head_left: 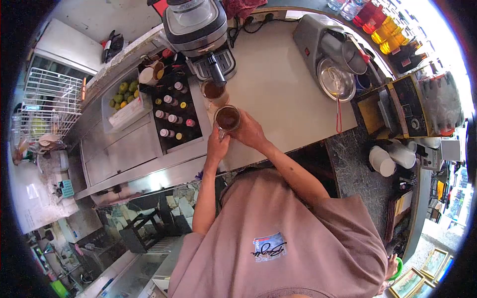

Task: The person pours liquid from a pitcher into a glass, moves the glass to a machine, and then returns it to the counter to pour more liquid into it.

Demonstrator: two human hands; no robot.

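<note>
A glass mug of dark brown drink is held between both hands over the front of the counter. My left hand is closed at the mug's handle side, low on the glass. My right hand curls around its other side. Just beyond stands a second glass of brown drink, overlapped by the mug in this view. Above that glass juts the black handle of the coffee machine.
Left of the mug, small bottles sit in a dark recess beside a clear bin of green fruit. A metal strainer rests by a grey appliance at right. White cups lie farther right. Coloured bottles line the back edge.
</note>
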